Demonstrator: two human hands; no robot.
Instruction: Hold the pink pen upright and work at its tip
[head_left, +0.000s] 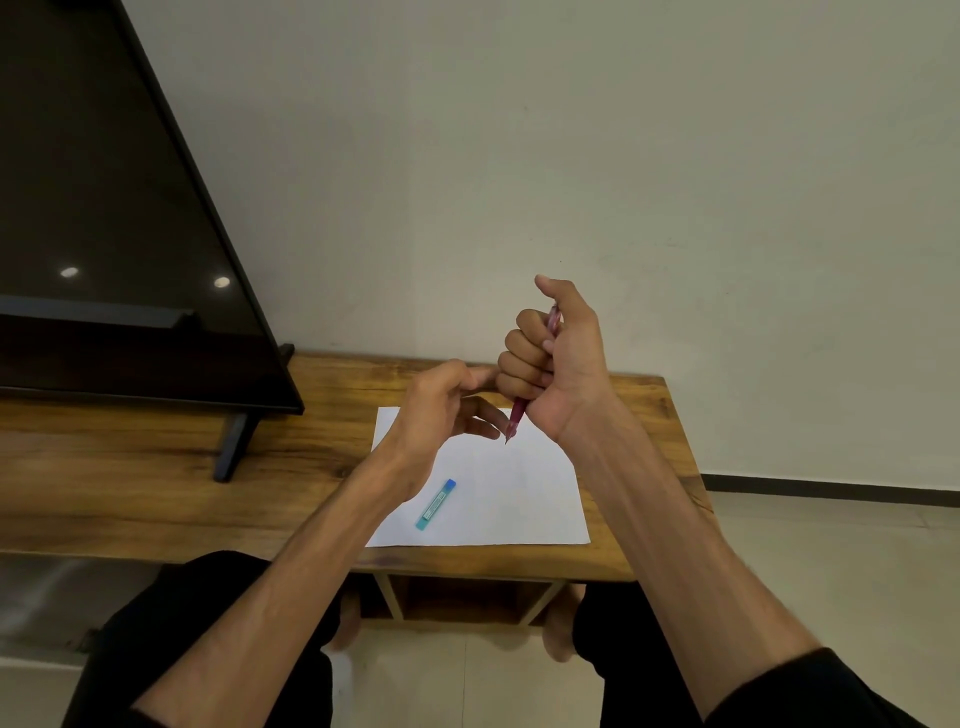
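Note:
My right hand (558, 358) grips a pink mechanical pencil (517, 421) in its fist, tip pointing down above a white sheet of paper (519, 493). The thumb sticks up past the pencil's top end. My left hand (441, 410) hovers just left of the pencil tip, fingers loosely curved toward it and holding nothing that I can see. A small teal lead case (435, 505) lies on the sheet near my left wrist.
The paper lies on a low wooden table (156, 467) against a pale wall. A large black television (104, 234) stands on the table's left part on a dark leg (234, 447). My knees in black trousers are at the table's front edge.

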